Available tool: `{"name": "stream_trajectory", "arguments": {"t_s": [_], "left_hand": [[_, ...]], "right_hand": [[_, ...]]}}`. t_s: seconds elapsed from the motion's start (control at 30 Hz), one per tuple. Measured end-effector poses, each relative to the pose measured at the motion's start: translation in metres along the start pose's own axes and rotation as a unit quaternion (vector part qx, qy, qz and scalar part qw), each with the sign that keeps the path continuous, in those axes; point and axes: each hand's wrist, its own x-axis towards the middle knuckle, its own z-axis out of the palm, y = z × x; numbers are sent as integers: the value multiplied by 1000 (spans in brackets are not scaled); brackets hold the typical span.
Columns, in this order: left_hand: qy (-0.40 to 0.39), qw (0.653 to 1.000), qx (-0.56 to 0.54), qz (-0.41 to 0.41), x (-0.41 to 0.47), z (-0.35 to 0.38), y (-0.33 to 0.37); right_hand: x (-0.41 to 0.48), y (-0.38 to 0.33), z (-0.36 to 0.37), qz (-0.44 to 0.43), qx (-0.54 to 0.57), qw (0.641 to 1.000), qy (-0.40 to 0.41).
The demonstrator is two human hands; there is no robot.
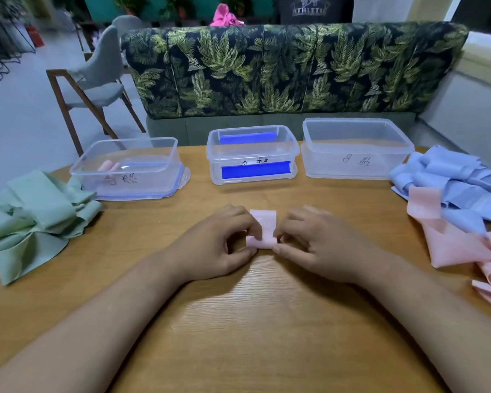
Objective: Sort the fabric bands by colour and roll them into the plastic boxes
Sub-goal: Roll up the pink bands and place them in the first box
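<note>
Pink fabric band [262,228] is pinched mid-bench [267,321] by curled fingers of left hand [221,242] and right hand [315,242], one per side; roll should be wound tight, edges aligned, likely for the left plastic box [153,178] where pink rolls [108,166] are seen.

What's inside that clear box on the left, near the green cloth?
Pink rolls, apparently two, lie at the left end of the left box. Glare and handwriting on its front wall hide their undersides, so the count is uncertain.
</note>
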Motion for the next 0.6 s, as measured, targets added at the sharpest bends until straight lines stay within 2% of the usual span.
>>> {"name": "stream_trajectory", "arguments": {"t_s": [0.13, 0.3, 0.43, 0.6], "left_hand": [[9, 1000, 0, -3, -1, 2, -3], [24, 1000, 12, -8, 0, 2, -7], [27, 999, 38, -14, 0, 4, -11], [33, 996, 78, -33, -1, 6, -13]], "right_hand": [[-2, 6, -2, -8, 42, 999, 13], [-3, 9, 0, -28, 124, 989, 71], [-1, 7, 5, -56, 115, 989, 76], [2, 7, 8, -27, 112, 990, 85]]}}
